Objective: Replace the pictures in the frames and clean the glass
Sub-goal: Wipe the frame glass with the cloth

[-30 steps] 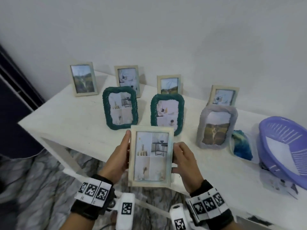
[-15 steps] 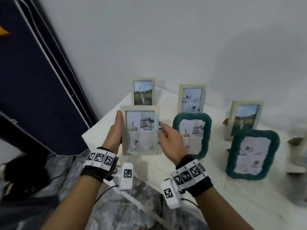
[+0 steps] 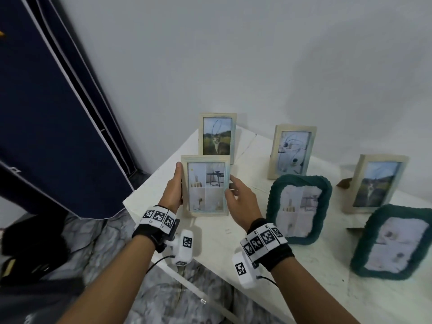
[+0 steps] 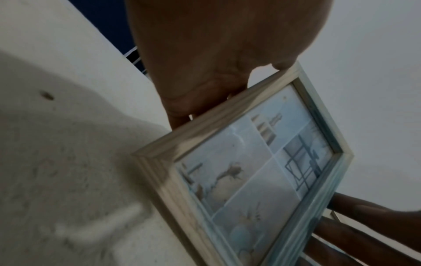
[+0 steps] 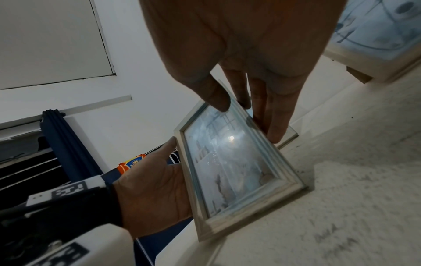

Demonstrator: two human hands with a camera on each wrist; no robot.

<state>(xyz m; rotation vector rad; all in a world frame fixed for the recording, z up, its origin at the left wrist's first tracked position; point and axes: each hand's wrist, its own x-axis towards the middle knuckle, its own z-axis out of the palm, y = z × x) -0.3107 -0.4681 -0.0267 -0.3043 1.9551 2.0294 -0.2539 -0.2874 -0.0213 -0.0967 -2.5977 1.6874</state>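
Note:
A pale wooden picture frame (image 3: pixel 205 185) with a four-panel interior print stands upright near the left corner of the white table (image 3: pixel 233 249). My left hand (image 3: pixel 177 183) grips its left edge, thumb along the side and fingers hidden behind. My right hand (image 3: pixel 233 190) pinches the right edge, thumb on the front and fingers at the back. In the right wrist view the frame (image 5: pixel 227 171) has its lower corner down at the table top, and the glass shows specks and a light glare. The left wrist view shows the same frame (image 4: pixel 262 171) tilted.
Behind stand three pale frames, a cat picture (image 3: pixel 217 134), a scribbled one (image 3: pixel 292 150) and another (image 3: pixel 376 183). Two green frames (image 3: pixel 299 206) (image 3: pixel 395 242) stand to the right. A dark blue fabric wardrobe (image 3: pixel 58 113) is left of the table corner (image 3: pixel 131 202).
Both hands have carried the pale frame from the table's front middle to its left corner and lowered it toward the top. The view has swung left with them.

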